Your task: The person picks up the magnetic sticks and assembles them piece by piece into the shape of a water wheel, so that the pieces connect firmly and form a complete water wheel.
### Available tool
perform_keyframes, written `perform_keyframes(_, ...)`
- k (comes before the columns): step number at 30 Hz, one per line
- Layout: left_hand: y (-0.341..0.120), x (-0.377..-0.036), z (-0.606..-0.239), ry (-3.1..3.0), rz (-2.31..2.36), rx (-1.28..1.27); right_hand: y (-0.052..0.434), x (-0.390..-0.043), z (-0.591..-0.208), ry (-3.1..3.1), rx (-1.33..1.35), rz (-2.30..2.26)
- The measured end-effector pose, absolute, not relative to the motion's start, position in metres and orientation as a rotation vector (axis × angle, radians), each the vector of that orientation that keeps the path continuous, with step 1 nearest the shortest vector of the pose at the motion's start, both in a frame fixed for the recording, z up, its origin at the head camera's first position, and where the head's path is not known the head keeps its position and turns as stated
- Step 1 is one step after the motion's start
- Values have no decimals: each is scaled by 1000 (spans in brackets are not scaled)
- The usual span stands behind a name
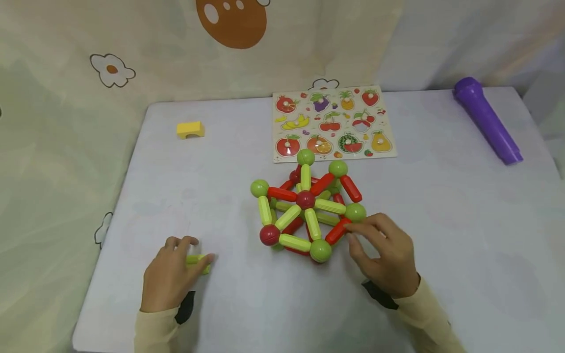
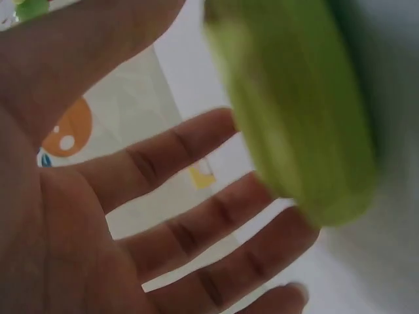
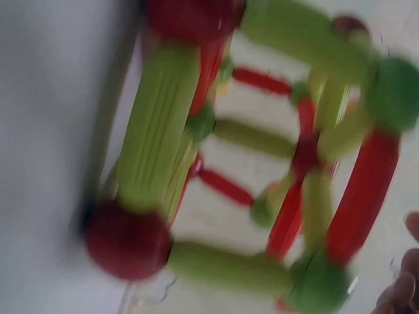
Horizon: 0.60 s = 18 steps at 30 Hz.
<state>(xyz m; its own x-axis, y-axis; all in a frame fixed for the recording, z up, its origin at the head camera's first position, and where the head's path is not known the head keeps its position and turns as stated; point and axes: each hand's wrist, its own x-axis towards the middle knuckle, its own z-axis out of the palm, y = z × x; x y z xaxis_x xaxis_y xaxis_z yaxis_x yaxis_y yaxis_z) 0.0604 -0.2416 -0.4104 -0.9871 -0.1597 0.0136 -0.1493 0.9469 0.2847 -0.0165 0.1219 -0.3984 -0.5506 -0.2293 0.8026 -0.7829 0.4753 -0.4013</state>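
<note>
A frame of yellow-green and red rods joined by green and red balls (image 1: 306, 211) stands mid-table; it fills the right wrist view (image 3: 262, 163). My right hand (image 1: 353, 235) is at its near right corner, fingers loosely curved. The fingertips (image 3: 399, 291) lie just beside a red rod (image 1: 337, 231) below a green ball (image 1: 355, 212), without closing round it. My left hand (image 1: 198, 250) rests on the table at the front left, over a loose yellow-green rod (image 1: 197, 260). In the left wrist view the fingers (image 2: 196, 190) are spread and straight, with the rod (image 2: 294, 111) lying in front of the palm.
A fruit peg puzzle board (image 1: 333, 123) lies behind the frame. A yellow arch block (image 1: 190, 130) sits at the back left, and a purple torch-shaped toy (image 1: 487, 119) at the back right. A patterned cloth hangs behind and to the left of the table (image 1: 463, 220).
</note>
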Motion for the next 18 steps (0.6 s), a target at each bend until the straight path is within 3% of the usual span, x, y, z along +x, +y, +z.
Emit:
perform_keyframes(5,-244,63,-414,-3153,-579,235,107,-1,-400,-2041,1020,894)
perform_keyframes(18,-249,56,-421,-3109,-684,100,95,10,-409,-2157,1020,781)
